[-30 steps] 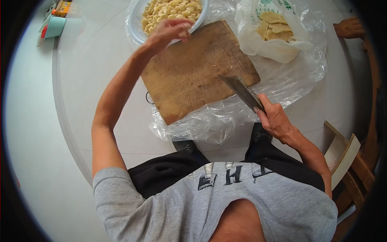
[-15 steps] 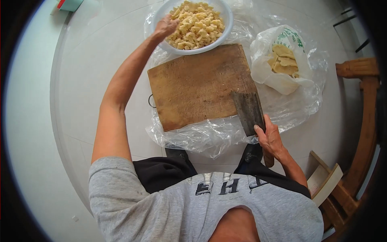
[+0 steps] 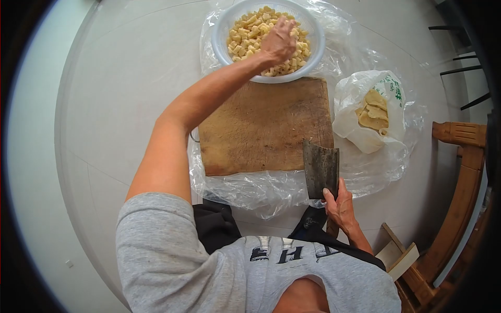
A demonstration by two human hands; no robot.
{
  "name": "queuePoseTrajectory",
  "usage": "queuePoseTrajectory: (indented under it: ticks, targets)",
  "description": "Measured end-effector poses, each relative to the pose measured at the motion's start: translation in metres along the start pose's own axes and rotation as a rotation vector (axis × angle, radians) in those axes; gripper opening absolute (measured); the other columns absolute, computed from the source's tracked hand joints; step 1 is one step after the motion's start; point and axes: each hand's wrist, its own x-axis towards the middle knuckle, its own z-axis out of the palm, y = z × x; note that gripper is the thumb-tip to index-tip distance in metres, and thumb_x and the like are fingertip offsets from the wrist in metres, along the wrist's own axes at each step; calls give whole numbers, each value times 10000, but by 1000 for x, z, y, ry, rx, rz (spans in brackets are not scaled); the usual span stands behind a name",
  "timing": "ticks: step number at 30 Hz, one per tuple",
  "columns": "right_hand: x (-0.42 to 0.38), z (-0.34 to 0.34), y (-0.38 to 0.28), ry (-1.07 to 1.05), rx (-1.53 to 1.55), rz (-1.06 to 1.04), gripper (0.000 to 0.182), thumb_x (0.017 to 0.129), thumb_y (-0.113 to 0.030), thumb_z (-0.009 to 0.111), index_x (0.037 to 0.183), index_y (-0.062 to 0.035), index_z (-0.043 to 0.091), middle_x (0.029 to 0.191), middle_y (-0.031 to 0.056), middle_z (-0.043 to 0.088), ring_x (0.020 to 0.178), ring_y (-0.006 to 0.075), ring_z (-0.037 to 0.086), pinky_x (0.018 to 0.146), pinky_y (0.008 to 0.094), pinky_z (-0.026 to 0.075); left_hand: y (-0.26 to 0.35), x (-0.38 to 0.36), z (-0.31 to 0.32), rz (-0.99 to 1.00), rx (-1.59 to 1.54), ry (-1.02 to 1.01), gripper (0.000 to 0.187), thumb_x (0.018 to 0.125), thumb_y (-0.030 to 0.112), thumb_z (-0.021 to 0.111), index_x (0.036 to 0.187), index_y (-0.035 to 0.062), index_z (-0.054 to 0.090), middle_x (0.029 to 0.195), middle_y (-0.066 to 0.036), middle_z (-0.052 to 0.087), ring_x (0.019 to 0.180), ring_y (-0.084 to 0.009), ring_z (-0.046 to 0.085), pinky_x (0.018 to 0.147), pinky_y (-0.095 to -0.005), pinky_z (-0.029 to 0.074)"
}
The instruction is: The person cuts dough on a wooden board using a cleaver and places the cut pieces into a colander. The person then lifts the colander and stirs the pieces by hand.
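Observation:
My left hand [image 3: 279,39] reaches into a white bowl [image 3: 222,28] heaped with small yellow chopped pieces [image 3: 246,32]; its fingers curl down among them, and whether it grips any I cannot tell. My right hand [image 3: 339,204] grips the handle of a dark cleaver [image 3: 320,168], whose flat blade lies over the near right corner of a worn wooden cutting board [image 3: 263,128]. The board's top is bare.
Crumpled clear plastic sheet [image 3: 250,185] lies under the board and bowl. A white plastic bag [image 3: 360,125] to the right holds several flat yellow slices [image 3: 374,112]. A wooden chair [image 3: 464,172] stands at the right. All rests on a pale round table [image 3: 125,83].
My left hand moved from the bowl's left rim to over the middle of the chopped pieces. The cleaver and my right hand stayed at the board's near right corner while the view shifted.

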Motion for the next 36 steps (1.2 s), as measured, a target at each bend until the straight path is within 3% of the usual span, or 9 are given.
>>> queuePoseTrajectory:
  ticks: [6,9,10,15,17,24,29,33,36]
  targets:
    - [1,-1,-4,27,-3,-96,277,854,-123,510,1084,25,464,706,121,605,565,168,587,481,299,456,-72,28,-58,-299,74,47,318,826,198,445,1037,35,620,998,-179,610,1015,-299,559,874,-390,477]
    - [1,-2,-8,11,37,-50,215,852,-73,525,1013,39,439,734,177,613,608,220,625,552,333,489,-127,38,-46,-53,573,-305,419,866,320,415,1093,3,570,1109,-231,568,955,-331,589,786,-425,507]
    - [1,-2,-11,4,42,-32,217,852,-73,525,1017,39,440,739,177,614,609,218,627,551,331,490,-128,33,-28,-148,265,-215,582,899,460,348,1183,-32,475,1069,-243,557,848,-310,608,645,-392,523]
    - [1,1,-3,20,67,-27,264,855,-128,509,1066,22,459,711,120,605,564,158,586,465,289,452,-54,43,-68,-605,-681,-248,562,907,394,417,1308,5,350,1158,-238,481,910,-292,561,761,-403,505]
    - [1,0,-4,8,67,-7,259,855,-129,509,1059,20,458,700,110,600,535,144,565,447,279,438,-108,62,-53,-318,-1067,-284,491,840,232,597,1175,-95,450,842,-160,606,691,-255,632,528,-355,540]
    - [1,-2,-6,-16,70,-2,220,859,-80,518,1030,40,447,755,169,621,606,205,627,545,319,491,-105,37,-76,-178,453,-349,462,880,343,464,1236,50,491,1038,-192,628,958,-237,617,852,-326,481]
    - [1,-4,-11,-15,54,31,218,858,-79,518,1023,45,448,765,174,622,610,210,630,556,324,496,-88,30,-79,-483,-495,-393,444,887,321,501,1206,14,462,1268,-217,415,1112,-271,493,799,-384,529]
    - [0,-2,-10,-7,75,32,219,856,-79,519,1022,46,449,767,179,623,614,217,634,565,332,498,-151,54,-94,-178,-916,-385,654,820,340,631,1284,-22,346,991,-207,550,804,-264,608,599,-423,553]
    - [1,-3,-8,-19,85,52,217,855,-80,521,1017,46,449,768,179,622,615,214,631,568,329,497,-166,48,-84,-116,297,-190,196,790,122,583,964,56,645,1134,-178,573,862,-322,627,747,-387,525]
